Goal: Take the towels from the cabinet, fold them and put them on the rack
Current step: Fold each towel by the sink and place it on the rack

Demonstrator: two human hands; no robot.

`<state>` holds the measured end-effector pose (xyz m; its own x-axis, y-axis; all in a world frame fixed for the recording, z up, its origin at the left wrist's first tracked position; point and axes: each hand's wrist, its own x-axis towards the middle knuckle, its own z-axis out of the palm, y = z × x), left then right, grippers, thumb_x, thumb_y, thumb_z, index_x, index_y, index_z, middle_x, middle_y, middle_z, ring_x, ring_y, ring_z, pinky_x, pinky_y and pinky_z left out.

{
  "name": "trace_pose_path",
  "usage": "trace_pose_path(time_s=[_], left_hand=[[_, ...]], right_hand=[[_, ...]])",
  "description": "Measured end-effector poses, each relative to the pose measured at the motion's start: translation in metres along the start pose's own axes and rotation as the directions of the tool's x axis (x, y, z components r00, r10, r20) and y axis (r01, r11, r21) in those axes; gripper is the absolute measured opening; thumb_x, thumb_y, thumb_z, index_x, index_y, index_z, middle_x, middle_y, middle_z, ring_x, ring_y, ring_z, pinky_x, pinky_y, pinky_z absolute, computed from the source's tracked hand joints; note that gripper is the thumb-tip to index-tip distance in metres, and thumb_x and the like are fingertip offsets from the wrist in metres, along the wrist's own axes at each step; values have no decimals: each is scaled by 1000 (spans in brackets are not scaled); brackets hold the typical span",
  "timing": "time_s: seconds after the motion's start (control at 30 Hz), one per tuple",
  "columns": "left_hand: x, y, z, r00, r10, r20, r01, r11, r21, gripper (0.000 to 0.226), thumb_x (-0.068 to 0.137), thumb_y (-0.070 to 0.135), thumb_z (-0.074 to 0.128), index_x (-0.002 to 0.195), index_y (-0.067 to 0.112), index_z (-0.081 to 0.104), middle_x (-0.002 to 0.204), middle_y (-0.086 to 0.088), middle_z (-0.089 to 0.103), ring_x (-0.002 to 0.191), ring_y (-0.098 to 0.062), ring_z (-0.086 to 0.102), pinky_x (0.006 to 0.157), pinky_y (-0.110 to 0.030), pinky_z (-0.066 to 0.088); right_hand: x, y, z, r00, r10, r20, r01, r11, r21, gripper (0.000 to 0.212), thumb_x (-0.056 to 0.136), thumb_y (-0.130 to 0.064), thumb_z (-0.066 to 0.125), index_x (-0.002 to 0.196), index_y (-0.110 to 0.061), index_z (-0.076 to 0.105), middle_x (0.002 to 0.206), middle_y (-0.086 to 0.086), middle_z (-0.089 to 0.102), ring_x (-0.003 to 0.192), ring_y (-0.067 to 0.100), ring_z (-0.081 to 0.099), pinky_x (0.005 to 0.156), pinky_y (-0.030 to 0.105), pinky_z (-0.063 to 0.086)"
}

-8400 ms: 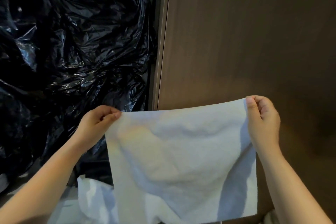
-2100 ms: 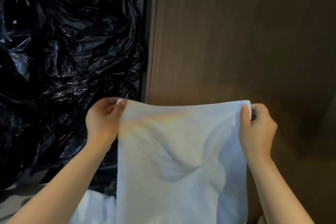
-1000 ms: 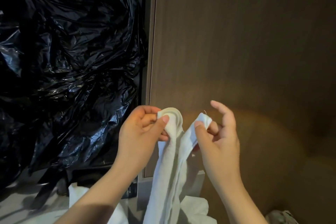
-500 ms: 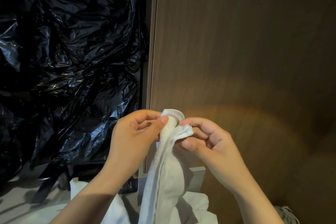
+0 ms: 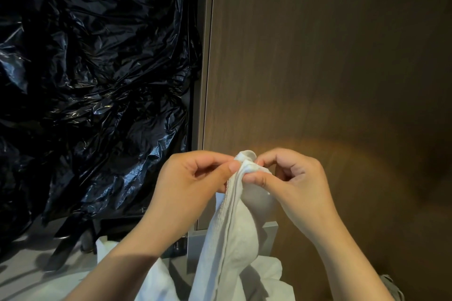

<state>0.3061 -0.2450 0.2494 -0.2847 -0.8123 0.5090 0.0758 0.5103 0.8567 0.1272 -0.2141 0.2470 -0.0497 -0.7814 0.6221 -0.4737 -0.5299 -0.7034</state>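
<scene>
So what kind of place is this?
Probably an indoor storage or laundry corner: a tall brown wood-grain cabinet panel, a crinkly black plastic bag beside it, and a white cloth towel pinched by the left hand and right hand.

Your single head-worn view, facing forward and down, close above your left hand (image 5: 188, 178) and right hand (image 5: 297, 183), wooden panel (image 5: 318, 56) behind.

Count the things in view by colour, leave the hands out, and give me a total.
White: 2, the held towel and the heap of cloth below it; the pieces in the heap cannot be told apart.
Black: 1, the plastic bag.
Brown: 1, the wooden panel.
Grey: 1, the metal post.
Total: 5
</scene>
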Motion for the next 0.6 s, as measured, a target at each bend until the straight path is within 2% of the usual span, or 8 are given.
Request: trace_pose_path(time_s=[0.07,0.2,0.37,0.5,0.6], left_hand=[[-1,1,-2,998,1,62,-2,1000,13,21,78,27,66,93,17,78,80,1,76,68,-9,69,63,-16,54],[-5,-2,-7,992,-24,125,23,1000,8,28,74,22,74,101,18,76,92,-2,75,82,-19,70,74,-22,56],[-5,-6,-9,998,10,56,-14,996,83,21,77,9,77,94,21,77,86,1,75,77,-14,71,69,-19,55],[-5,-9,-12,998,63,-13,-61,990,126,29,77,-1,75,88,25,78,81,-3,73,69,-14,67,66,-23,58],[1,-10,-20,993,76,-86,-64,990,126,33,77,-1,73,88,30,75,80,-3,73,67,-17,67,66,-27,58]], right_hand=[[0,0,-1,1000,2,-2,-2,1000,14,22,70,-48,76,79,-28,75,78,-10,69,69,12,60,54,12,43],[0,1,-3,1000,-15,-10,15,1000,5,22,72,-47,77,81,-27,75,78,-6,70,68,17,61,54,25,48],[2,0,0,999,2,39,-1,1000,-18,18,74,-46,75,83,-31,74,82,-9,70,77,18,64,57,26,52],[2,1,-4,988,30,150,-27,999,-24,13,82,-42,70,92,-36,75,91,-16,71,90,15,66,67,22,56],[2,1,-10,971,69,228,-58,997,-54,13,82,-47,69,92,-39,74,89,-14,71,81,21,65,64,26,56]])
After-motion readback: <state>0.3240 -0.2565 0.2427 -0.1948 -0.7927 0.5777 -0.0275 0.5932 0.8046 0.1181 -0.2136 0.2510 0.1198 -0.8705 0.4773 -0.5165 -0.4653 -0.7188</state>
